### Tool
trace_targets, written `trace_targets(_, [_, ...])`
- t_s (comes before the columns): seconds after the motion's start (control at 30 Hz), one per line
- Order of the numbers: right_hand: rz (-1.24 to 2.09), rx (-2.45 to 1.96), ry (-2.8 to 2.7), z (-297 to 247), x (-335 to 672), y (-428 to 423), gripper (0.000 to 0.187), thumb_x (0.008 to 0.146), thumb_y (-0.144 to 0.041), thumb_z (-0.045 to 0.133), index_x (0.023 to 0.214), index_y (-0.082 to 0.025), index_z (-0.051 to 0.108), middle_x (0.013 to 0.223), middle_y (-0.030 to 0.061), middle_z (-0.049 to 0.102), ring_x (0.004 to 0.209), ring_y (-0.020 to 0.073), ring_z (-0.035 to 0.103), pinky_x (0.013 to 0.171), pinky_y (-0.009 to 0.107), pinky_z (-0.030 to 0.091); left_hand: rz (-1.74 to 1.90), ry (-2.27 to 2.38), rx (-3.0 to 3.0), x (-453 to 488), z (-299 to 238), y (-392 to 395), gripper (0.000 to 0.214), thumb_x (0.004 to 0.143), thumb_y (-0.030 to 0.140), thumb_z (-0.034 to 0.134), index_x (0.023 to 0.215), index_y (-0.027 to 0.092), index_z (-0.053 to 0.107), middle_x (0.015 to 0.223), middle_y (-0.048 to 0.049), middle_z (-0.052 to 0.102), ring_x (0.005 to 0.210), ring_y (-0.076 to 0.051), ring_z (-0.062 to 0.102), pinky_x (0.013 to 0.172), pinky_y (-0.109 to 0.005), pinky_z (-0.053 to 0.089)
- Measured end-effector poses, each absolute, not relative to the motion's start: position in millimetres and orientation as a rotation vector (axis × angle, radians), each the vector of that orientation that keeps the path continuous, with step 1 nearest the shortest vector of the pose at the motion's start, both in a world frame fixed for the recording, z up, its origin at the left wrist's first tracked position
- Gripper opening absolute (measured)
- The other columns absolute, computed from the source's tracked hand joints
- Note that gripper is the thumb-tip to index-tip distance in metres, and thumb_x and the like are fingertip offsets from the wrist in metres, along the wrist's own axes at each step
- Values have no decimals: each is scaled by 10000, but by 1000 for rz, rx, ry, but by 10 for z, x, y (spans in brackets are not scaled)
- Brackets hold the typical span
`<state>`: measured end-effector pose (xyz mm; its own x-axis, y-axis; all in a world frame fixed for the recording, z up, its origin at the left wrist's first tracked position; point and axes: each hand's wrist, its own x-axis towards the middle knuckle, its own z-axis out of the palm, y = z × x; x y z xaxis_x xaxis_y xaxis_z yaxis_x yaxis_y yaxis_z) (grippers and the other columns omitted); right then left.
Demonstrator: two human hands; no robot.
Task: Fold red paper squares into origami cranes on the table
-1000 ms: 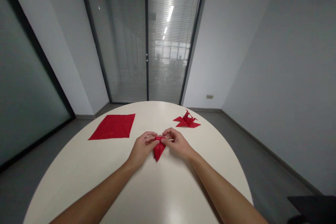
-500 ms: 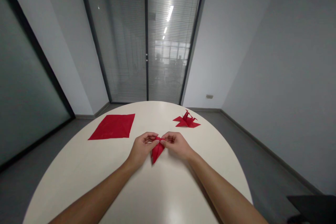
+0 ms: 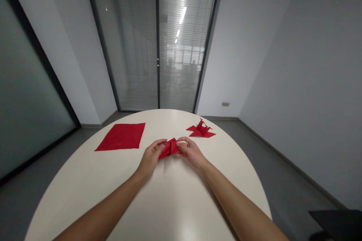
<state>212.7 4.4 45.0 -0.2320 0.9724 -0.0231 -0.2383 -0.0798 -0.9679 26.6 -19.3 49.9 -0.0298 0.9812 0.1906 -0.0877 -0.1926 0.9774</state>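
Note:
A partly folded piece of red paper (image 3: 169, 147) is held between both hands just above the round white table (image 3: 169, 203). My left hand (image 3: 151, 157) pinches its left side with closed fingers. My right hand (image 3: 190, 150) pinches its right side, thumb and fingers pressed together. The paper lies nearly flat, its point turned left and toward me. A flat red paper square (image 3: 121, 136) rests on the table to the left. A finished red paper crane (image 3: 201, 130) stands on the table to the right, beyond my right hand.
Behind the table are glass doors with blinds (image 3: 158, 41) and grey walls. A dark object (image 3: 336, 224) shows at the bottom right corner, off the table. The table's far edge curves just behind the crane and the square.
The folded paper has swung up from hanging point-down to lying nearly flat between my hands. Both hands have moved slightly away from me.

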Motion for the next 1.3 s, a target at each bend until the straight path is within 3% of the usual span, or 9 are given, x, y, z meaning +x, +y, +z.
trace_targets(0.23, [1614,-954,-1174,444,2124,29,478,657,-440,840,976,-203,575,719,-16,696,573,114,638,587,226,489,1324,960,1218,269,417,-140,445,741,482,757,1034,148,739,1095,-125,756,1035,-275,693,958,-371,510])
trace_targets(0.5, [1616,-994,-1262,426,2119,25,382,687,-412,805,943,-199,619,656,-31,670,560,114,609,591,242,500,1234,953,1275,266,369,-139,545,700,383,799,1185,170,672,1053,-104,753,844,-222,725,770,-321,562])
trace_targets(0.67, [1673,-1056,-1289,407,2129,8,372,705,-451,793,911,-188,627,643,-23,670,566,119,613,588,241,498,1124,991,1272,257,324,-130,431,705,370,787,1056,135,700,797,-73,764,673,-208,707,641,-288,530])
trace_targets(0.73, [1679,-1061,-1312,413,2125,-2,379,714,-466,786,919,-180,644,668,-11,680,585,123,624,595,241,501,1133,1015,1265,250,318,-121,389,693,381,806,982,141,705,729,-60,755,660,-213,705,644,-292,526])
trace_targets(0.93, [1686,-955,-1328,432,2116,-10,351,773,-445,744,996,-178,703,847,40,723,664,116,662,639,231,515,1231,1033,1162,234,365,-135,305,654,369,843,819,163,691,825,-54,760,728,-197,701,707,-291,529])
trace_targets(1.1, [1710,-805,-1341,438,2130,-22,312,735,-264,722,1038,-188,709,904,41,736,737,136,681,733,265,530,1291,927,981,234,377,-144,374,616,313,872,858,177,621,792,-15,731,721,-168,690,715,-270,520])
trace_targets(1.23, [1632,-718,-1504,406,2100,-24,507,662,-154,757,1157,-212,670,1053,42,732,813,150,678,766,279,515,1288,902,911,240,378,-135,424,605,300,878,898,182,595,833,-20,729,754,-174,699,728,-279,535])
trace_targets(1.3, [1515,-757,-1549,371,2074,-11,516,657,-175,796,1155,-206,664,1064,44,730,814,157,675,762,289,511,1257,895,902,246,371,-132,425,599,292,875,895,177,593,860,-33,731,769,-180,704,718,-277,539])
